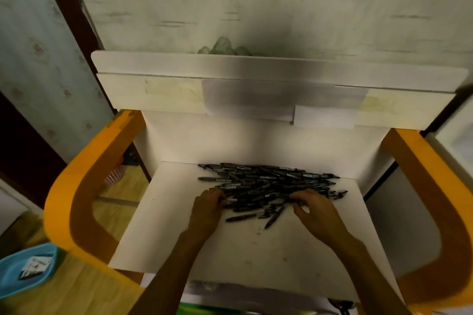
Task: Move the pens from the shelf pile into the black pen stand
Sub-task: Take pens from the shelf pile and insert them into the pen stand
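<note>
Both hands (207, 208) (316, 212) touch the pen pile's (268, 184) near edge.

Bare forearms, no sleeves; hands ungloved.

One pile of pens (268, 184) lies on the white shelf (179, 233), dozens of dark pens too tangled to count singly. Two pens lie apart just in front of the pile: one pen (240, 217) flat, one pen (275, 217) slanted. Two hands are at the pile's near edge: the left hand (207, 210) at its left end and the right hand (316, 212) at its right. Two orange side pieces flank the shelf, one orange side (84, 186) to the left and one orange side (430, 186) to the right. One blue tub (15, 266) sits on the floor left of the shelf, and one pink basket (114, 175) is also there.
</note>
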A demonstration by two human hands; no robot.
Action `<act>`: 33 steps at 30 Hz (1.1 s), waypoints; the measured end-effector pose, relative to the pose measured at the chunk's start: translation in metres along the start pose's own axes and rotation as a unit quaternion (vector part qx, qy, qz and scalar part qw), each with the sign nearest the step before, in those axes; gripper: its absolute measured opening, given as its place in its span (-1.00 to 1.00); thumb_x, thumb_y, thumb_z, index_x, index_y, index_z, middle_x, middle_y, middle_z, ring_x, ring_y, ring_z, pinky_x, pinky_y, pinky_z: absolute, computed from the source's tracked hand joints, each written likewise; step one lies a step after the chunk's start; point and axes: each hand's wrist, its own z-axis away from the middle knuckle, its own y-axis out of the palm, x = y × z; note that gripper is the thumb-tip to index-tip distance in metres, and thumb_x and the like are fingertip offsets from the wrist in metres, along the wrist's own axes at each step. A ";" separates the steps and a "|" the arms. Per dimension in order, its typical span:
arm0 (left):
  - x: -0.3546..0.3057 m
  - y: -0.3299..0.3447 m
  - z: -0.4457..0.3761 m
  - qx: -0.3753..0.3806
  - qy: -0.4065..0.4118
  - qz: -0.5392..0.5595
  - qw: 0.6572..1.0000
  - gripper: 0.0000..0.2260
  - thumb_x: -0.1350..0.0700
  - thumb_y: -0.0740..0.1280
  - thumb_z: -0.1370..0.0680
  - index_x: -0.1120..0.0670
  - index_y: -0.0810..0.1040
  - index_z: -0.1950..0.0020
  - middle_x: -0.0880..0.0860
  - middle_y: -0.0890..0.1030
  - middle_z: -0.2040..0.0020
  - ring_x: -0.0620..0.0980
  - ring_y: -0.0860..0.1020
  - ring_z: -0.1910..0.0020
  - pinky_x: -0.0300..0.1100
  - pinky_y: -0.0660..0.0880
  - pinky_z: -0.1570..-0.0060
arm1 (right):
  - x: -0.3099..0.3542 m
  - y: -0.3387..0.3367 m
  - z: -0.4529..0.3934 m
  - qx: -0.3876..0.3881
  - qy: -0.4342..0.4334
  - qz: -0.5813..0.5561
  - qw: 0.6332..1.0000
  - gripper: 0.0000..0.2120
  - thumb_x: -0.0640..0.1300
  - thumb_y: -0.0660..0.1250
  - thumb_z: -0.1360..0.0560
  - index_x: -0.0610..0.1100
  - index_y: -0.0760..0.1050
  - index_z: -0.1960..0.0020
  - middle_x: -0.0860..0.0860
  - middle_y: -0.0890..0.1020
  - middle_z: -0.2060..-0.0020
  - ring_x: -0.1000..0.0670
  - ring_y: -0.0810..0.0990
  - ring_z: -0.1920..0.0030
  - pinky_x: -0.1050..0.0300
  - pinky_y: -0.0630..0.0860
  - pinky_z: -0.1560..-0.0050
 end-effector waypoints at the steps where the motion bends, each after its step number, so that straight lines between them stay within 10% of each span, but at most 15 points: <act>1: -0.001 -0.001 0.001 0.003 0.001 0.006 1.000 -0.92 0.18 0.28 -0.62 0.04 0.52 -0.08 0.06 0.59 -0.06 -0.03 0.49 0.03 -0.22 0.38 0.06 | 0.000 -0.001 -0.001 0.001 0.000 -0.004 1.000 -0.76 -0.13 0.35 -0.55 0.01 0.58 -0.21 0.07 0.60 -0.08 0.11 0.56 -0.01 0.21 0.51 -0.08; 6: -0.006 0.003 0.015 0.015 0.067 -0.059 0.996 -0.61 0.32 0.19 -0.51 -0.02 0.40 -0.27 -0.01 0.53 -0.16 0.01 0.50 -0.14 -0.16 0.29 -0.12 | -0.001 -0.004 -0.008 -0.001 0.005 -0.041 0.999 -0.75 -0.13 0.36 -0.55 -0.01 0.58 -0.22 0.06 0.62 -0.10 0.13 0.58 0.01 0.23 0.53 -0.07; 13: -0.014 0.022 0.031 0.099 0.058 -0.132 0.985 -0.50 -0.32 0.11 -0.60 -0.10 0.28 -0.44 -0.02 0.41 -0.35 -0.01 0.42 -0.26 -0.07 0.29 -0.27 | -0.004 -0.008 -0.011 0.001 0.012 -0.048 0.999 -0.74 -0.13 0.34 -0.56 -0.03 0.57 -0.25 0.03 0.59 -0.15 0.10 0.59 -0.03 0.33 0.43 -0.04; 21: -0.026 0.024 0.026 0.085 0.100 -0.205 0.970 -0.71 0.07 0.12 -0.68 0.05 0.34 -0.41 0.08 0.37 -0.42 0.06 0.33 -0.38 -0.07 0.21 -0.38 | -0.013 -0.013 -0.007 -0.005 0.002 -0.049 0.999 -0.74 -0.15 0.36 -0.55 -0.02 0.57 -0.23 0.04 0.60 -0.13 0.13 0.56 0.02 0.34 0.44 -0.01; 26: -0.034 0.019 0.032 0.104 0.105 -0.119 0.982 -0.50 0.26 0.18 -0.62 0.10 0.17 -0.55 0.13 0.30 -0.50 0.09 0.33 -0.42 -0.11 0.24 -0.42 | -0.021 -0.016 -0.004 -0.002 0.013 -0.051 0.999 -0.74 -0.14 0.36 -0.55 0.00 0.57 -0.22 0.04 0.61 -0.13 0.09 0.60 -0.02 0.17 0.55 -0.10; 33: -0.058 0.027 0.023 0.057 0.070 -0.076 0.993 -0.75 0.14 0.16 -0.60 0.03 0.30 -0.27 0.04 0.36 -0.20 -0.07 0.34 0.03 -0.20 0.30 0.03 | -0.028 -0.020 0.000 -0.008 -0.004 -0.037 0.999 -0.75 -0.15 0.37 -0.54 -0.01 0.58 -0.21 0.04 0.62 -0.09 0.16 0.53 0.05 0.46 0.36 0.07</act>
